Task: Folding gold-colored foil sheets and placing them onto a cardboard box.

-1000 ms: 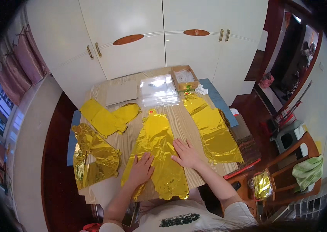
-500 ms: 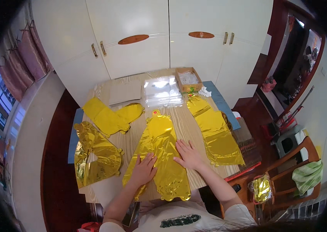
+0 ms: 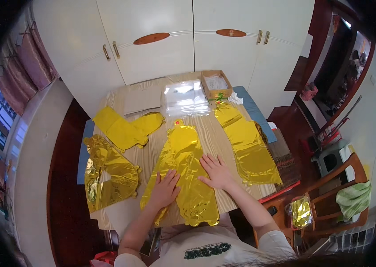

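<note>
A flat, uninflated gold foil balloon [image 3: 187, 153] lies in the middle of the table, its narrow end with a small red spot pointing away from me. Flat on its left part rests my left hand [image 3: 165, 189], fingers stretched out and slightly spread. My right hand [image 3: 217, 172] presses along its right edge, fingers extended and thumb apart. Neither hand grips anything. Other flat gold foil balloons lie around: a crinkled one [image 3: 123, 175] at the near left, a bent one [image 3: 117, 129] behind it, and a long one [image 3: 254, 155] to the right.
Clear plastic sleeves [image 3: 186, 100] and a grey-beige flat sheet [image 3: 142, 101] lie at the table's far side, beside a cardboard box [image 3: 217, 84] holding clear plastic. White cabinets [image 3: 152, 58] stand behind. At the right, a wooden chair [image 3: 352, 167] bears a gold foil packet [image 3: 301, 212] and a green cloth [image 3: 354, 200].
The whole scene sits slightly higher in the picture. Both hands remain flat on the middle balloon, with no clear movement over it.
</note>
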Tool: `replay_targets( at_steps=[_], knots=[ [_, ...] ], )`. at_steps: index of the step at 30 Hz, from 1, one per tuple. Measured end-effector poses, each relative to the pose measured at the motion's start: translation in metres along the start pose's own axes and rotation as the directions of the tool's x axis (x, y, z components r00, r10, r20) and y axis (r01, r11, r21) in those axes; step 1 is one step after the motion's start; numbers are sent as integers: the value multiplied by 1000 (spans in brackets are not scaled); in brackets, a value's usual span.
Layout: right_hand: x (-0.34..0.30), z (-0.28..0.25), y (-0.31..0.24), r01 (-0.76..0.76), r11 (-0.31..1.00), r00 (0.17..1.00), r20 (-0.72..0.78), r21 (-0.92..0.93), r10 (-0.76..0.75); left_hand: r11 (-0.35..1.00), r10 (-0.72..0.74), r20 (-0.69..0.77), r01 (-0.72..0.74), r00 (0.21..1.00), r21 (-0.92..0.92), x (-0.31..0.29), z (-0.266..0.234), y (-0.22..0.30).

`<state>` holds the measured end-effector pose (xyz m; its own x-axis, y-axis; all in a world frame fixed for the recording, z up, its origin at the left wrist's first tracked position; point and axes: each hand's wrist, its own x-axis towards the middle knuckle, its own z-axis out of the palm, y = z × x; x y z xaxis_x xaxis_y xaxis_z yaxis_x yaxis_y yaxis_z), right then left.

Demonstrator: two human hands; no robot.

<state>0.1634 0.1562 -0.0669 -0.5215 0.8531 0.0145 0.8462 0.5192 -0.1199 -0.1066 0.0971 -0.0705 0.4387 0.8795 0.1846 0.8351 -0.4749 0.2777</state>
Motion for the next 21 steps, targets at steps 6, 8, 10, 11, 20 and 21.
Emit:
replay_targets(
  at_steps=[6, 8, 10, 11, 20, 21],
  knots=[
    [1, -1, 1, -3, 1000, 1000, -7, 10, 3, 978, -199, 52, 195, 979, 69, -27, -56, 4],
    [0, 0, 1, -9, 1000, 1000, -13, 12, 10, 917, -396, 6, 395, 918, 57, -52, -71, 2],
    [0, 2, 1, 10, 999, 999, -53, 36, -8, 823, -562, -38, 563, 826, 80, -79, -70, 3],
    [0, 3, 2, 18, 998, 997, -73, 53, -14, 769, -627, -55, 629, 777, 114, -94, -67, 5],
    [15, -20, -32, 258, 957, 959, -155, 132, -237, 646, -732, -203, 757, 650, 94, -118, -44, 24],
    [18, -18, -39, 310, 944, 944, -156, 111, -291, 645, -733, -207, 758, 649, 94, -117, -42, 23]
  ],
)
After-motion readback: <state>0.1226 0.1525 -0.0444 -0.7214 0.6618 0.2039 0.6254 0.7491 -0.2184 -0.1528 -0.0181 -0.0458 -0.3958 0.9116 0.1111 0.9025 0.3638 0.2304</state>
